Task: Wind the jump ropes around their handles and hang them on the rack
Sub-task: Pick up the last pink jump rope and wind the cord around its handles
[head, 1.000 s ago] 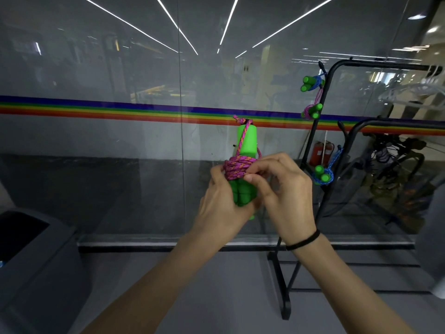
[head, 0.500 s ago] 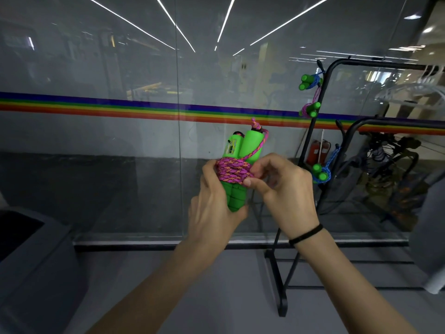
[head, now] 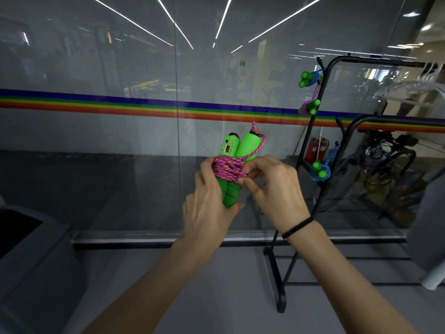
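Two green jump-rope handles [head: 237, 150] stand side by side, bound by several turns of pink and orange rope [head: 227, 168]. My left hand [head: 208, 206] grips the lower part of the handles. My right hand [head: 274, 189] pinches the rope at the right side of the coil. A short rope loop runs up to the right handle's tip. To the right stands a black rack [head: 320, 131] with three wound ropes hanging on it: a blue one [head: 310, 78] at the top, a pink one [head: 309, 107] below it, and another blue one [head: 321, 170] lower down.
A glass wall with a rainbow stripe [head: 144, 106] fills the background. A dark grey bin [head: 31, 256] stands at the lower left. The rack's base bar [head: 277, 285] rests on the grey floor. Behind the glass at right are a red extinguisher [head: 315, 148] and clutter.
The handles have tilted so both tops now show side by side. My right hand has shifted down along the coil and now pinches the rope at its right edge.
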### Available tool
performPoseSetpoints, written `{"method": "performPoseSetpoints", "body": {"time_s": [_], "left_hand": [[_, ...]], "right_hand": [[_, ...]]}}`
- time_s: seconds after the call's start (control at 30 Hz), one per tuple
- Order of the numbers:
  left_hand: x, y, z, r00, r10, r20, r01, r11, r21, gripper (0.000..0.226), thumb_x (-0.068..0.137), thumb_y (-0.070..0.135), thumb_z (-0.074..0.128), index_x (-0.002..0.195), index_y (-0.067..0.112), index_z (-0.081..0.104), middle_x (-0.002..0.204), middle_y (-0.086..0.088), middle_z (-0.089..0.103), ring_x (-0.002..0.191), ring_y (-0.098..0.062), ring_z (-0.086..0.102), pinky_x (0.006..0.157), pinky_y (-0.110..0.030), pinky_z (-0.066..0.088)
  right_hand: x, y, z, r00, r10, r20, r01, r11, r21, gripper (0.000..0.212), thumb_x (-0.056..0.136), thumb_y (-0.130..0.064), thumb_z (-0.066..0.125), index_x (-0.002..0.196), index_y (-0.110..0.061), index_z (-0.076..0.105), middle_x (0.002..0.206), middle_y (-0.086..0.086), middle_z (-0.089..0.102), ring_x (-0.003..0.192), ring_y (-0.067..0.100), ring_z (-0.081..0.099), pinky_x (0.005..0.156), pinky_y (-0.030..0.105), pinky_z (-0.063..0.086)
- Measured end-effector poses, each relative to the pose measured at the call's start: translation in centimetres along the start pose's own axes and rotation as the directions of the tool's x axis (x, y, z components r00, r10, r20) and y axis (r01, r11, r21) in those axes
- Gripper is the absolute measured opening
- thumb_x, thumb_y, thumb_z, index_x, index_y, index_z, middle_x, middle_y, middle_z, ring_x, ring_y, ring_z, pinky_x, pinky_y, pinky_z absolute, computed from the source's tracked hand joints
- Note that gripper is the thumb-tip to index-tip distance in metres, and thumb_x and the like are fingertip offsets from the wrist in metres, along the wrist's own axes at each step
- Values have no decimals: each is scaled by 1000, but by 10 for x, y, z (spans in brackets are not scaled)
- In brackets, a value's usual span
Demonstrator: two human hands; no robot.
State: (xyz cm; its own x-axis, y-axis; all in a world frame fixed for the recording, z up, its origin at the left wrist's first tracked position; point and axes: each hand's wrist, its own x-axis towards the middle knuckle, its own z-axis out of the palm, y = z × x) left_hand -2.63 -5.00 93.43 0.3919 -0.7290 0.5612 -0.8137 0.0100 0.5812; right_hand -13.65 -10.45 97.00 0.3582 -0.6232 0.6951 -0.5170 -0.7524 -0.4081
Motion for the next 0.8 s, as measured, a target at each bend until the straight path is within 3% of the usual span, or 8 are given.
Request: {"method": "performPoseSetpoints", "body": {"time_s": [0.17,0.3,0.4,0.47,0.6,0.8], "left_hand": [[3,-6,-1,999,36,-16,-38,984,-173,75,74,27,74,131,22,25,125,-1,46,98,-25,59,74,-37,49],[7,-16,4,1000,30,-6,-30,919,-393,62,80,17,67,129,21,29,120,-7,53,101,-21,57,77,-24,43],[7,-19,9,1000,-11,-19,1,885,-466,60,80,18,68,127,22,30,112,-7,58,95,-21,60,72,-21,44],[6,-20,10,1000,-19,-21,6,875,-484,60,80,19,69,126,23,32,105,-5,59,89,-19,61,68,-16,44],[3,-24,12,999,23,-38,-38,877,-478,61,81,19,68,129,22,31,109,-8,56,93,-21,59,74,-23,44],[3,-26,11,997,65,-46,-78,896,-437,63,82,20,66,133,19,28,120,-9,50,103,-20,56,82,-24,47]], "right_hand": [[2,5,6,1000,2,25,-1,999,-37,10,71,-9,71,75,-13,63,75,-1,64,69,13,58,66,20,39],[0,7,8,999,31,-41,-26,994,106,8,70,-8,74,74,-11,68,73,2,69,65,9,61,64,15,46],[-3,6,11,993,19,-114,4,980,200,5,70,-8,75,74,-11,72,70,-3,64,68,0,58,62,6,42],[-2,7,11,995,50,-83,-25,959,283,9,70,-7,75,78,-11,73,72,-2,64,70,4,60,65,7,45],[-1,8,10,998,62,8,-62,956,287,21,69,-8,75,89,-13,73,73,2,64,70,16,59,68,15,49],[-2,10,13,1000,-11,16,6,960,280,19,68,-10,77,86,-12,70,72,0,63,68,11,58,66,14,47]]}}
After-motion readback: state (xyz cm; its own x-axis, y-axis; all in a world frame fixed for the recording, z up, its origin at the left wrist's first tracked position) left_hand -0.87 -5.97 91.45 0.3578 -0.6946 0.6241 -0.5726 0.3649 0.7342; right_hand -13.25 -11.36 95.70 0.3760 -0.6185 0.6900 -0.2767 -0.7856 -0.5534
